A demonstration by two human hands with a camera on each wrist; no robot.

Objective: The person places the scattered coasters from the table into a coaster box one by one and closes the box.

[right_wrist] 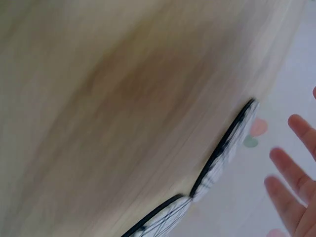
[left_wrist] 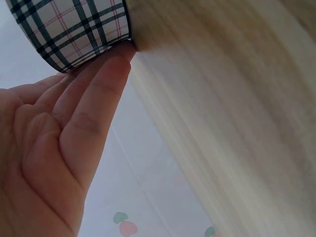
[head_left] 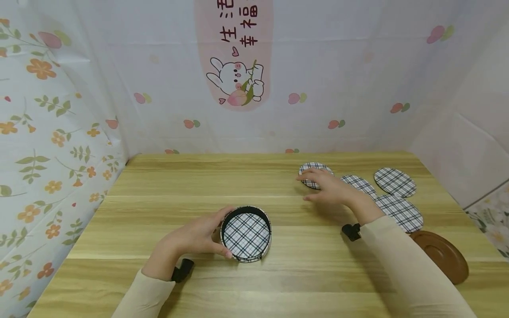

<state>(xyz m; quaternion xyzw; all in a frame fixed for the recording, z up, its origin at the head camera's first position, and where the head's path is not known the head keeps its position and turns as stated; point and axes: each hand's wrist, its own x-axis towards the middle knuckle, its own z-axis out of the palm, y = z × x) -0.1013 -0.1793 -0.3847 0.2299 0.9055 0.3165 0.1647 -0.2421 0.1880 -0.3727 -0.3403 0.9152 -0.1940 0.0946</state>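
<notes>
A round plaid coaster holder point(head_left: 265, 251) with a black inner wall stands at the middle of the table, and a plaid coaster point(head_left: 246, 235) lies flat inside it. My left hand point(head_left: 199, 234) grips the holder's left side, thumb at the front and fingers behind. In the left wrist view, fingertips touch the holder's plaid outer wall point(left_wrist: 81, 29). My right hand point(head_left: 328, 187) hovers at or just over a loose plaid coaster point(head_left: 312, 166) at the back, fingers spread and holding nothing. The hand partly hides that coaster. In the right wrist view its fingers point(right_wrist: 289, 173) are apart.
Several more plaid coasters lie at the right, among them one at the far right point(head_left: 395, 182) and one nearer point(head_left: 401, 214). A brown oval dish-like piece point(head_left: 447, 256) lies by the right forearm. Printed cloth point(head_left: 159, 66) hangs behind the wooden table point(head_left: 191, 176).
</notes>
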